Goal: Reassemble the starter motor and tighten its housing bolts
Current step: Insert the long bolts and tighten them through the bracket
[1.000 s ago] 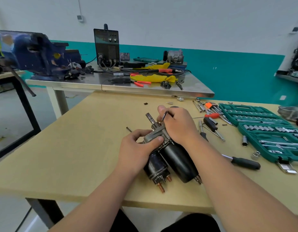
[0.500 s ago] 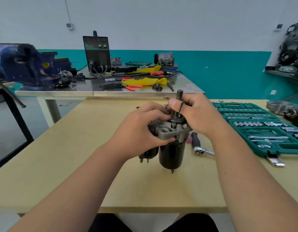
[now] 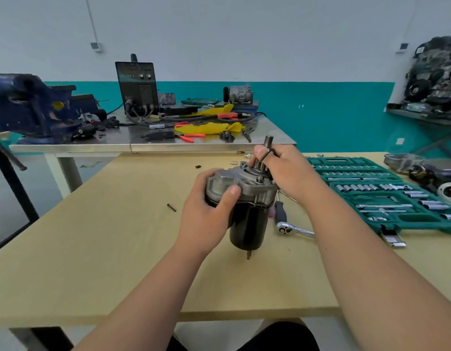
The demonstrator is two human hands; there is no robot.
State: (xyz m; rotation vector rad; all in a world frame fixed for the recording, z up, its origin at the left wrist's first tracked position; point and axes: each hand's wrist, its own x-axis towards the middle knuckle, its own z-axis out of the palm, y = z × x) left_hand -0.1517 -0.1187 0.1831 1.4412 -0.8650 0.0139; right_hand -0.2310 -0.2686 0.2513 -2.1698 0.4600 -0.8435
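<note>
The starter motor (image 3: 248, 221) stands upright on the wooden table (image 3: 105, 249), black body down, grey metal end housing on top, shaft pointing up. My left hand (image 3: 209, 214) grips the left side of the housing and the solenoid behind it, thumb on the grey casting. My right hand (image 3: 282, 171) is curled round the pinion gear and shaft at the top, with a small black ring looped over one finger. A thin stud pokes out under the black body.
A ratchet wrench (image 3: 287, 225) lies just right of the motor. An open green socket set (image 3: 386, 196) fills the right side. A loose bolt (image 3: 171, 207) lies to the left. A steel bench (image 3: 153, 145) with a vise and a welder stands behind.
The motor went from lying flat on the table to standing upright. My left hand shifted lower on the housing, uncovering the grey casting; my right hand stays on the shaft.
</note>
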